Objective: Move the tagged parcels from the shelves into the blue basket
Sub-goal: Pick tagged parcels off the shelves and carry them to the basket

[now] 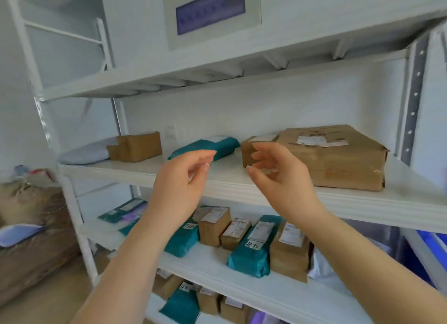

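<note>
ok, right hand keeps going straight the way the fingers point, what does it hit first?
Probably the small brown box just beyond the right hand, beside the large carton; depth is unclear from one view.

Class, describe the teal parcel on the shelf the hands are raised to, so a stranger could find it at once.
Find the white shelf at hand height. The teal parcel lies near its middle, behind the left hand, between two brown boxes. It is the only teal, soft bag on that level.
</note>
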